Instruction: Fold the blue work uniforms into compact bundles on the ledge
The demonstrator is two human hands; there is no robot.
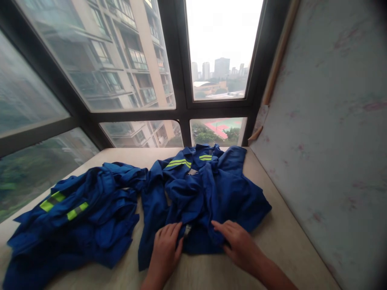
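Note:
A blue work jacket (193,197) with yellow-green reflective strips on its chest lies spread on the light tabletop, collar toward the window. Its front hangs partly apart, showing folds and a small pale tag near the hem. My left hand (167,246) is closed on the cloth at the lower left front, thumb and fingers pinching the edge. On the other side, my right hand (235,244) grips the lower right front panel between thumb and fingers. Cloth hides some of the fingertips of both hands.
A second blue garment (84,217) with reflective strips lies crumpled at the left. Dark-framed windows (181,108) border the pale tabletop (281,241) at the back and left. A flower-patterned wall (329,141) runs along the right side.

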